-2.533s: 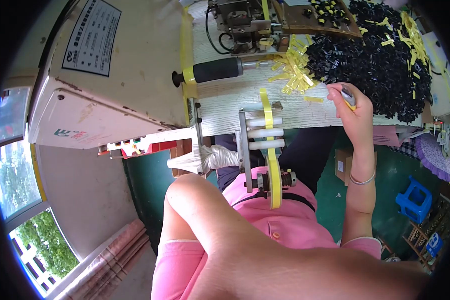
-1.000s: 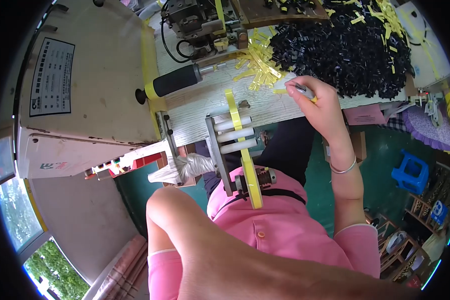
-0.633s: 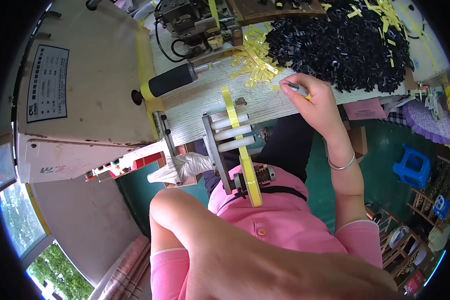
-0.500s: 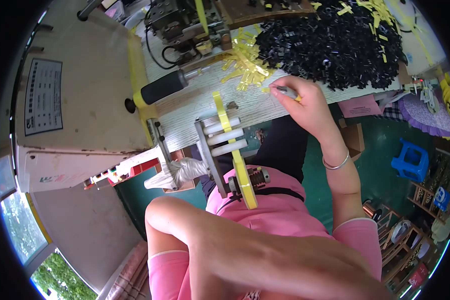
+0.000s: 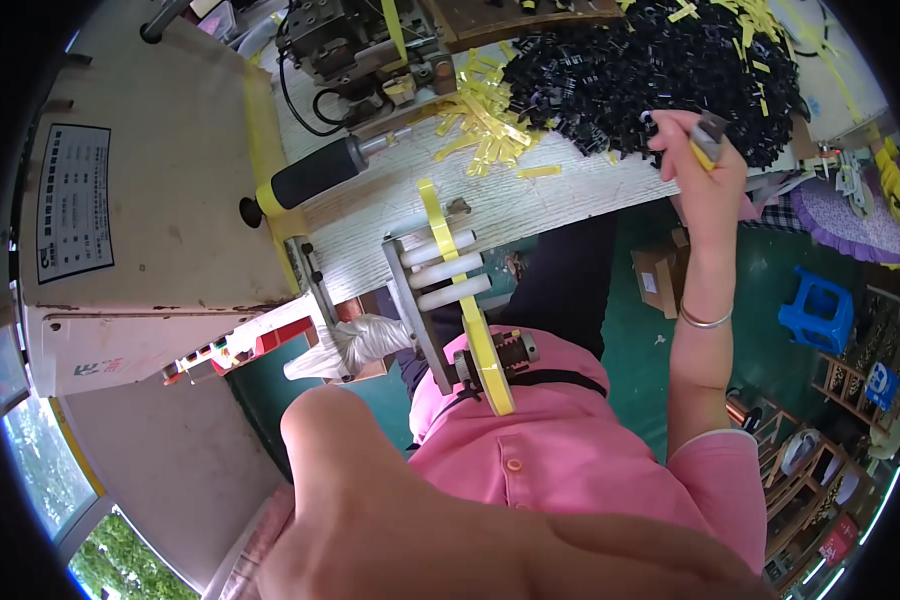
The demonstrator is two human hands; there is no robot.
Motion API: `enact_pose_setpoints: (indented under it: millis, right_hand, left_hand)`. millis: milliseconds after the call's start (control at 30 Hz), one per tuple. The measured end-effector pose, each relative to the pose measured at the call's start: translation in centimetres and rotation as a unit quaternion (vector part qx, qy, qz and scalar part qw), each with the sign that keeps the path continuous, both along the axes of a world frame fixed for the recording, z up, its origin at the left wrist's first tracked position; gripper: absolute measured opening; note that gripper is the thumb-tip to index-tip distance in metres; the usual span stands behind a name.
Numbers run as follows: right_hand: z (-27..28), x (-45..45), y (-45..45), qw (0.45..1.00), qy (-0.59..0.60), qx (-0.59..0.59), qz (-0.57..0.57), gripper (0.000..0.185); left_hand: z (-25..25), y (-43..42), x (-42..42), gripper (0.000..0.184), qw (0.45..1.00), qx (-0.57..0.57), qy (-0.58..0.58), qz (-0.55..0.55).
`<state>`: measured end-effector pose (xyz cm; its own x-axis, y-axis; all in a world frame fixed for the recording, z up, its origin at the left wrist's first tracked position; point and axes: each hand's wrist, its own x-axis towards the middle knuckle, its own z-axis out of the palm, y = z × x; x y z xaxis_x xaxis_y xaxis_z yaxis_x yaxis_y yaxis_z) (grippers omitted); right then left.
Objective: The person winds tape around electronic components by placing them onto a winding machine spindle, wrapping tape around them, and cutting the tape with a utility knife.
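Note:
My right hand (image 5: 708, 180) is over the near edge of a large heap of small black parts (image 5: 590, 90), its fingers curled. A small grey-and-yellow hand tool (image 5: 708, 138) is tucked in it; its exact kind is unclear. The thumb and index fingertips touch or hover at the black parts, and I cannot tell whether they pinch one. Yellow strips (image 5: 490, 125) lie left of the heap, with a single strip (image 5: 540, 172) apart on the white tabletop (image 5: 370, 225). My left arm (image 5: 450, 530) is bent across the bottom, close to the camera; its hand is out of view.
Yellow tape (image 5: 482, 350) runs over white rollers (image 5: 452, 268) on a bracket at the table's front edge. A metal machine (image 5: 355, 45) stands at the back, left of the strips. A black-gripped handle (image 5: 315, 175) sticks out from a large beige cabinet (image 5: 150, 180).
My right hand has moved right, from beside the yellow strips to the black heap, with the tool still in it. One strip now lies apart. My left arm has shifted nearer the camera.

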<state>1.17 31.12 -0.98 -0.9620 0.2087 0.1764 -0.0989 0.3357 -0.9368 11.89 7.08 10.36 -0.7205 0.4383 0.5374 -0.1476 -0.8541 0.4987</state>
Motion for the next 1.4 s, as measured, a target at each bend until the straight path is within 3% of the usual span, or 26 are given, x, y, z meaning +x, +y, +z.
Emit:
enact_pose_setpoints:
  millis: [433,833,967,1167,1267,1400]
  right_hand:
    - [-0.9,0.0,5.2,0.994,0.000,-0.027,-0.106,0.015]
    - [-1.4,-1.7,5.3,0.994,-0.018,-0.018,-0.109,0.016]
    - [-1.3,-3.6,6.2,0.993,-0.019,0.047,-0.109,0.020]
    - [-1.7,-5.9,6.4,0.966,0.006,0.243,-0.085,0.022]
    - [-1.5,-5.9,5.9,0.968,0.010,0.242,-0.073,0.032]
    - [-1.7,-5.2,5.6,0.947,0.068,0.307,-0.060,0.030]
  left_hand:
    - [-0.8,1.3,0.5,0.032,0.999,0.042,0.004,-0.013]
    - [-1.5,0.5,0.0,0.030,1.000,-0.007,-0.001,-0.004]
    - [-0.2,-1.0,0.1,0.029,0.999,-0.018,-0.008,0.036]
    - [1.8,-1.2,0.1,0.028,0.998,-0.014,0.007,0.067]
    - [1.8,-1.9,-0.4,0.028,0.995,-0.033,-0.007,0.092]
    - [0.2,-3.4,-1.8,0.027,0.986,-0.080,-0.069,0.129]
